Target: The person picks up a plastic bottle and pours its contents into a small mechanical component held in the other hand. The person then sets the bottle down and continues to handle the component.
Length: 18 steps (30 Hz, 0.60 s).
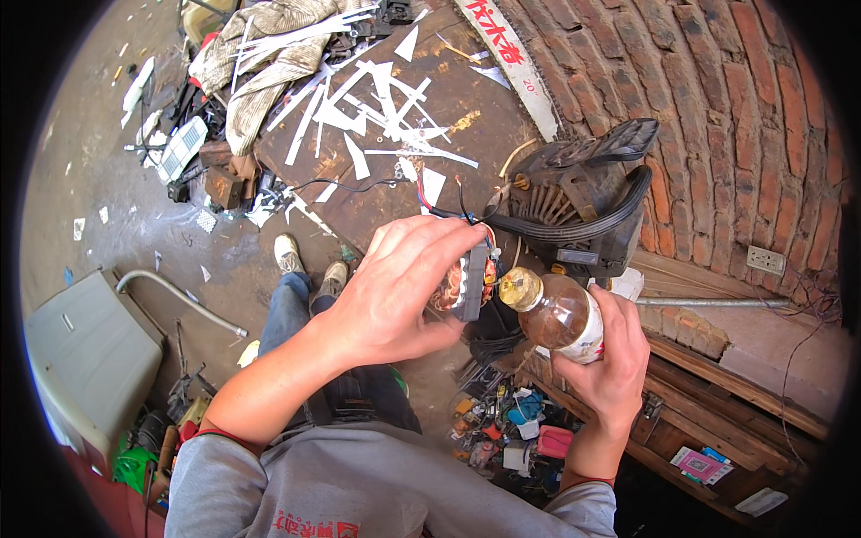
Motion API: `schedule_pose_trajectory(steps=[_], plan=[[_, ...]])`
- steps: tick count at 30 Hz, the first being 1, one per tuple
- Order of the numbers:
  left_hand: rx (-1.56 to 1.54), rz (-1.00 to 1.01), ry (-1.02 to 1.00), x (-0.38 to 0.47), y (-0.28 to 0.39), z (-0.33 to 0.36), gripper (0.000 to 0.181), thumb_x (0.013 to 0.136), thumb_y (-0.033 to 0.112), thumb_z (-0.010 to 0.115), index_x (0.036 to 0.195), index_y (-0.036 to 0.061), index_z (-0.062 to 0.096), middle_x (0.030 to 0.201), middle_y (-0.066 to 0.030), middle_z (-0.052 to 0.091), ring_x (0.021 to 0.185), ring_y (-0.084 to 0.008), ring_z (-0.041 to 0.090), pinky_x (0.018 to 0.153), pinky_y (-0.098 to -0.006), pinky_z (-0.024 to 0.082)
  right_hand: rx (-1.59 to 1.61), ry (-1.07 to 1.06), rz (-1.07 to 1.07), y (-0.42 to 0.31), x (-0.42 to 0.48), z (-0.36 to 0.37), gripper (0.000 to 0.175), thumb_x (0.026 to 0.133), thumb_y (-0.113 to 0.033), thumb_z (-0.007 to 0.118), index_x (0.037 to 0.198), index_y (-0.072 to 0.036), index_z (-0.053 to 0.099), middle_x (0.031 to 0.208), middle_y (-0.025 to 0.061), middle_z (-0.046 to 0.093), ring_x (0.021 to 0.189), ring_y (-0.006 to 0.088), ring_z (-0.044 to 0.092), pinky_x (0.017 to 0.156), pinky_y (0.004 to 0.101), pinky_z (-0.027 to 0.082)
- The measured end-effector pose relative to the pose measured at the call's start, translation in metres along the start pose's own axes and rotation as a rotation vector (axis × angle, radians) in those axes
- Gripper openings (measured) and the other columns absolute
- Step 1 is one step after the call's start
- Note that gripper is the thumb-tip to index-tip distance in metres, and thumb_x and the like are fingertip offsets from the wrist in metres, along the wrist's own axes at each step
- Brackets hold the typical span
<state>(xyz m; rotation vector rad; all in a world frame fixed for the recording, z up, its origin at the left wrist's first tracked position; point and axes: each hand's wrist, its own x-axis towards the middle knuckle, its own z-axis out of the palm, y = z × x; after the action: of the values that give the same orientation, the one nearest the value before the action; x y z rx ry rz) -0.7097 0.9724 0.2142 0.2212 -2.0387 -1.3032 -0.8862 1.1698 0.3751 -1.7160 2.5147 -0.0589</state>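
Note:
My left hand (403, 289) grips an electric motor stator (475, 282), a dark laminated core with copper windings and white lacing. Red, blue and black wires (430, 202) run from its top over the bench. In my right hand (609, 350) is a plastic bottle (555, 313) with brown contents, tilted so that its yellowed cap (520, 289) points at the windings. A thin tip at the cap is close to the stator; whether they touch, I cannot tell. My palm and fingers hide the stator's left side.
White insulating paper strips (383, 107) litter the wooden bench (282, 155). A chainsaw guide bar (511, 67) leans by the brick wall (706, 134), above a dirty black power-tool housing (572, 208). Stained cloth (269, 60) lies at the upper left; mixed parts (511, 430) fill the space below.

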Motion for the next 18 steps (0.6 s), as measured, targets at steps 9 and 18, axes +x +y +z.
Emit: schedule_pose_trajectory(steps=[9, 18], plan=[[0.002, 0.027, 0.009, 0.0013, -0.0006, 0.0003, 0.092, 0.062, 0.007, 0.086, 0.147, 0.0024, 0.053, 0.137, -0.0162, 0.063, 0.126, -0.0373, 0.061, 0.107, -0.0497, 0.046, 0.006, 0.017, -0.004, 0.0002, 0.003, 0.0012, 0.088, 0.054, -0.011, 0.092, 0.136, -0.001, 0.063, 0.117, 0.0201, 0.068, 0.1, 0.0402, 0.07, 0.086, 0.0457, 0.058], [-0.024, 0.03, 0.025, 0.0056, 0.0026, -0.0016, 0.087, 0.061, 0.0, 0.079, 0.145, -0.001, 0.056, 0.135, -0.0173, 0.063, 0.123, -0.0374, 0.06, 0.103, -0.0484, 0.047, -0.013, 0.016, 0.001, -0.0002, 0.0059, 0.0001, 0.092, 0.052, -0.012, 0.095, 0.137, -0.002, 0.063, 0.118, 0.0192, 0.068, 0.1, 0.0392, 0.071, 0.086, 0.0458, 0.058]])
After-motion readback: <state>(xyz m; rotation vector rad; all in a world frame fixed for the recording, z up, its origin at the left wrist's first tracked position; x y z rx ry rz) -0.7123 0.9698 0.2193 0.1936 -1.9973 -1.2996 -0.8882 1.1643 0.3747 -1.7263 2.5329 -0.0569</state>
